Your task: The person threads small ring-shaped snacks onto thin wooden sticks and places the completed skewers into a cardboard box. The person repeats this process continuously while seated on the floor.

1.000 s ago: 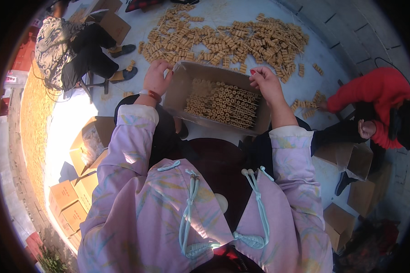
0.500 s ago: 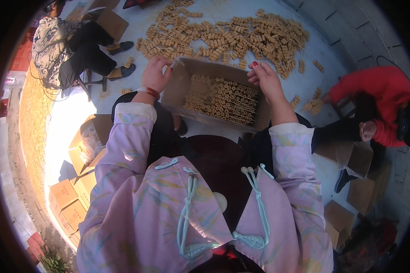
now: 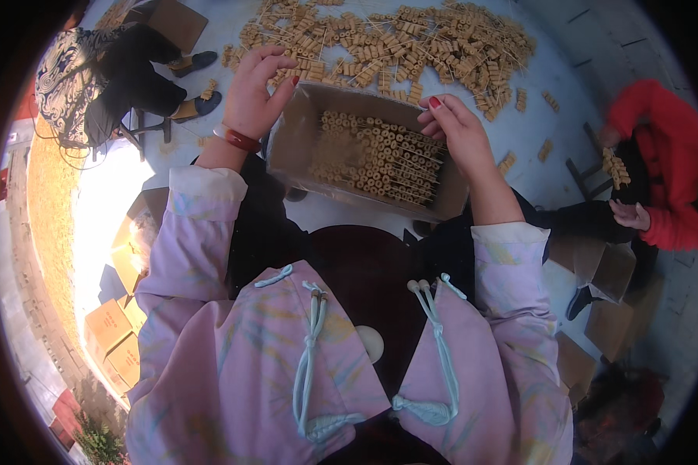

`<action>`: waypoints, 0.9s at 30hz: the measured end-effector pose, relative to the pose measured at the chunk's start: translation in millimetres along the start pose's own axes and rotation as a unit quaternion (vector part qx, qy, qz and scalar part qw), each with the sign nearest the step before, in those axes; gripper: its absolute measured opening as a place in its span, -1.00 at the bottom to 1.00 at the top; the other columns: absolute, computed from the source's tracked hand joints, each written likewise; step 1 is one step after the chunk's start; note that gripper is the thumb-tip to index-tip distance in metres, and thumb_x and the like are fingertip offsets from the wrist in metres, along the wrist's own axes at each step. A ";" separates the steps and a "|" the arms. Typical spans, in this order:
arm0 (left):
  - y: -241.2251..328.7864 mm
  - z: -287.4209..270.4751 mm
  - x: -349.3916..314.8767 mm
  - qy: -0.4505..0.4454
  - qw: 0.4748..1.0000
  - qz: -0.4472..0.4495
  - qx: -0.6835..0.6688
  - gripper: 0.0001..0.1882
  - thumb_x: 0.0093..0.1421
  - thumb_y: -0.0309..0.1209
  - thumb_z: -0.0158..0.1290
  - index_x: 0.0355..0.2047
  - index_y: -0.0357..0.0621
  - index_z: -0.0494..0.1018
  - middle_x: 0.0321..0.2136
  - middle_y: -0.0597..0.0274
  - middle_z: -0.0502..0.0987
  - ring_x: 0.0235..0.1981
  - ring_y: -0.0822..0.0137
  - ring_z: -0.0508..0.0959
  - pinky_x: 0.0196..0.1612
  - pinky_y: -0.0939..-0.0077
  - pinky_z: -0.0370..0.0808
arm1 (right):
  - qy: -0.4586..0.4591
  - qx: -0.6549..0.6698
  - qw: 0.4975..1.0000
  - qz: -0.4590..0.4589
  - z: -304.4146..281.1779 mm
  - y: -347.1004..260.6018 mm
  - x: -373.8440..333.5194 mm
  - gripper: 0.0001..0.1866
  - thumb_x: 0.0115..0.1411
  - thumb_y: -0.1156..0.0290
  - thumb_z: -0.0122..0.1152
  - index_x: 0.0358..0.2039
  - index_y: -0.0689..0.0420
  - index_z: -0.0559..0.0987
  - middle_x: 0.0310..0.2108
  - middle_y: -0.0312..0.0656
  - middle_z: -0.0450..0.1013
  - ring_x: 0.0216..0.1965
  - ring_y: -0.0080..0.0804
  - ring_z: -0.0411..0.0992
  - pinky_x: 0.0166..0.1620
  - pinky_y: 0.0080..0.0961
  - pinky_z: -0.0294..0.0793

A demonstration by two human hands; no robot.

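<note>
Hands apart: the left hand (image 3: pixel 254 94) has risen, loosely open, seemingly freed from the box (image 3: pixel 296 132) of skewers (image 3: pixel 380 147) at upper centre; whether the right hand (image 3: pixel 461 136) grips anything, I cannot tell.

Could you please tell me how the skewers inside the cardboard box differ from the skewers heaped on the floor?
The boxed skewers are packed closely in rows, while the heaped skewers lie loosely in many directions. The boxed skewers show many round, ring-like ends; the heaped skewers show mostly ridged sides. Both are tan, with thin sticks.
</note>
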State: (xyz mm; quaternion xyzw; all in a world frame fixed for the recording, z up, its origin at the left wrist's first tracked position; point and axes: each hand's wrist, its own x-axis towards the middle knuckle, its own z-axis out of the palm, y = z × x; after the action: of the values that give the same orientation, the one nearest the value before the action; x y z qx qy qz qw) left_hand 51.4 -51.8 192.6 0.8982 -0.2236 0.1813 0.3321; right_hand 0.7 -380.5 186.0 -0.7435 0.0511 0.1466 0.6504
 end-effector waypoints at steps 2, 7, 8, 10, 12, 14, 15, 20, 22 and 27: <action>-2.5 14.7 10.7 0.013 0.997 -0.016 -0.069 -0.76 0.10 -0.43 0.19 -0.18 -0.07 0.55 -0.04 0.11 0.47 -0.04 0.20 0.50 -0.10 0.43 0.51 | 0.004 0.012 1.000 -0.005 -0.7 -0.5 -0.4 -0.66 0.36 0.18 -0.02 -0.11 0.18 0.53 -0.36 -0.29 0.47 -0.39 -0.58 0.41 -0.25 -0.62 0.39; -8.6 56.2 21.4 0.010 0.989 -0.058 -0.139 -0.76 0.12 -0.46 0.17 -0.16 -0.08 0.56 -0.03 0.12 0.45 -0.06 0.25 0.50 -0.09 0.48 0.51 | 0.027 0.014 0.999 0.027 -7.7 6.0 3.3 -0.66 0.37 0.19 -0.04 -0.09 0.18 0.54 -0.33 -0.29 0.48 -0.35 -0.61 0.40 -0.22 -0.63 0.38; -8.0 62.8 25.1 0.011 0.986 -0.063 -0.156 -0.75 0.13 -0.48 0.16 -0.14 -0.09 0.55 -0.02 0.13 0.45 -0.06 0.29 0.50 -0.09 0.51 0.51 | 0.024 0.010 0.999 0.036 -8.6 7.8 3.8 -0.66 0.37 0.20 -0.05 -0.09 0.18 0.53 -0.32 -0.29 0.49 -0.35 -0.61 0.40 -0.22 -0.63 0.38; -4.6 67.6 33.3 0.004 0.985 -0.058 -0.163 -0.74 0.14 -0.50 0.15 -0.12 -0.10 0.54 0.00 0.14 0.43 -0.05 0.34 0.49 -0.08 0.53 0.49 | 0.016 0.003 0.999 0.049 -9.8 10.5 5.8 -0.66 0.38 0.21 -0.06 -0.08 0.20 0.53 -0.31 -0.29 0.49 -0.34 -0.60 0.39 -0.21 -0.63 0.38; 0.9 66.8 42.4 -0.013 0.988 -0.033 -0.148 -0.74 0.16 -0.51 0.13 -0.11 -0.12 0.53 0.01 0.15 0.42 -0.04 0.36 0.48 -0.05 0.54 0.48 | 0.010 -0.001 0.997 0.070 -10.2 12.6 7.1 -0.66 0.38 0.22 -0.08 -0.08 0.21 0.52 -0.30 -0.29 0.49 -0.33 -0.60 0.39 -0.19 -0.63 0.37; 11.6 67.2 46.2 0.022 0.986 -0.049 -0.156 -0.74 0.07 -0.51 0.17 -0.18 -0.13 0.54 -0.05 0.06 0.46 -0.03 0.17 0.48 0.03 0.35 0.42 | 0.006 -0.004 0.996 0.085 -9.1 14.4 7.8 -0.66 0.38 0.23 -0.08 -0.07 0.22 0.52 -0.30 -0.28 0.48 -0.33 -0.60 0.38 -0.18 -0.63 0.37; 15.0 66.5 49.1 0.041 0.985 -0.055 -0.159 -0.74 0.02 -0.51 0.18 -0.22 -0.13 0.54 -0.08 0.02 0.48 -0.02 0.08 0.47 0.07 0.26 0.39 | 0.005 -0.006 0.996 0.087 -8.5 15.0 8.6 -0.66 0.38 0.23 -0.08 -0.07 0.22 0.51 -0.30 -0.28 0.48 -0.33 -0.60 0.38 -0.18 -0.63 0.37; 18.4 64.9 57.0 0.055 0.987 -0.011 -0.152 -0.76 0.01 -0.56 0.16 -0.25 -0.19 0.53 -0.12 -0.02 0.48 -0.07 0.03 0.49 0.03 0.27 0.41 | 0.007 -0.006 0.995 0.102 -7.7 17.6 12.8 -0.64 0.38 0.21 -0.06 -0.07 0.23 0.51 -0.29 -0.26 0.49 -0.32 -0.59 0.39 -0.17 -0.63 0.36; 17.3 64.5 56.3 0.051 0.986 -0.018 -0.158 -0.75 0.01 -0.58 0.16 -0.25 -0.20 0.52 -0.12 -0.01 0.48 -0.07 0.05 0.49 0.01 0.29 0.42 | 0.007 -0.001 0.994 0.110 -8.5 18.6 12.7 -0.62 0.37 0.18 -0.06 -0.05 0.23 0.51 -0.27 -0.24 0.50 -0.30 -0.57 0.40 -0.16 -0.62 0.35; 11.7 63.9 57.1 0.037 0.965 -0.087 -0.244 -0.72 0.01 -0.62 0.15 -0.21 -0.20 0.53 -0.08 0.03 0.46 -0.06 0.16 0.50 -0.05 0.37 0.48 | -0.007 -0.001 0.992 0.123 -9.1 26.8 8.3 -0.63 0.38 0.18 -0.05 -0.04 0.21 0.50 -0.27 -0.25 0.50 -0.30 -0.58 0.40 -0.15 -0.63 0.35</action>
State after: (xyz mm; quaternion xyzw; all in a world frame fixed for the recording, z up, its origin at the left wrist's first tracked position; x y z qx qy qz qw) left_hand 104.2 -119.1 180.2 0.7988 -0.1699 0.1247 0.5634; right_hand 2.8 -392.5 159.2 -0.7312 0.1375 0.2313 0.6268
